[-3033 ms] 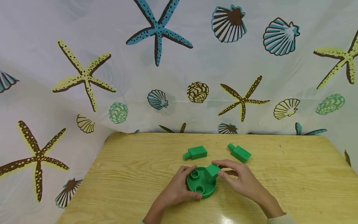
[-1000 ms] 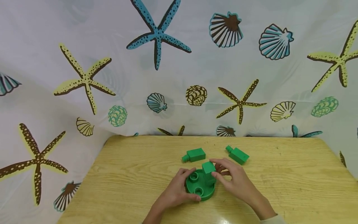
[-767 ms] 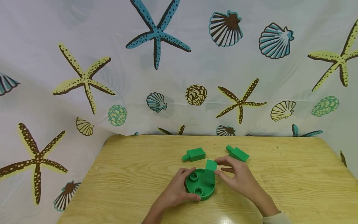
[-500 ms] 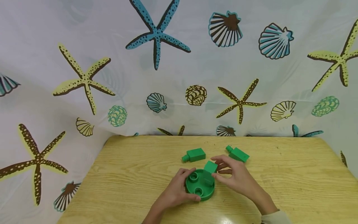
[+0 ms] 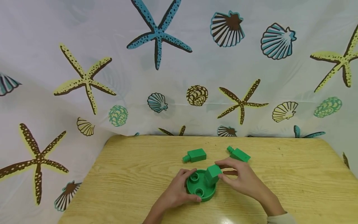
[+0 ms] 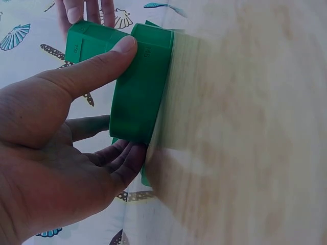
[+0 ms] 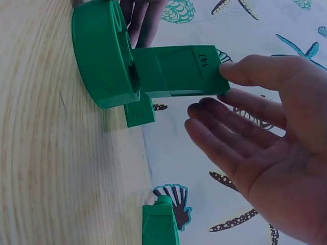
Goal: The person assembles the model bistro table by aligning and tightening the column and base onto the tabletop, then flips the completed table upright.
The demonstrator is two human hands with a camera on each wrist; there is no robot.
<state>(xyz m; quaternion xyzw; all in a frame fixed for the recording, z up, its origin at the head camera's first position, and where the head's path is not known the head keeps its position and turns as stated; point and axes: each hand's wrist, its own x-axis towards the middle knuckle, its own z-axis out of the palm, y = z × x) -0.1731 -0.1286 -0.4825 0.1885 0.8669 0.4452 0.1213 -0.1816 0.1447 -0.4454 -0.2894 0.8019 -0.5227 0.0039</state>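
Note:
A round green base [image 5: 204, 193] with raised rim and ring-shaped sockets lies on the table. My left hand [image 5: 176, 189] grips it from the left, thumb at the front and fingers round the far side. A rectangular green block [image 5: 213, 174], marked 147 in the right wrist view, stands at the right side of the base. My right hand [image 5: 243, 177] pinches the block's upper end [image 7: 207, 69] between thumb and index finger, the other fingers held loosely away. The block's lower end is hidden inside the base.
Two more green blocks with threaded-looking necks lie behind the base: one at the left [image 5: 196, 155], its neck pointing left, and one at the right [image 5: 240, 154]. A wooden table [image 5: 134, 168] meets a cloth [image 5: 179, 118] printed with starfish and shells.
The block in the base has turned and tilted a little back and forth as my right hand shifted its hold at the top. My left hand has stayed on the base.

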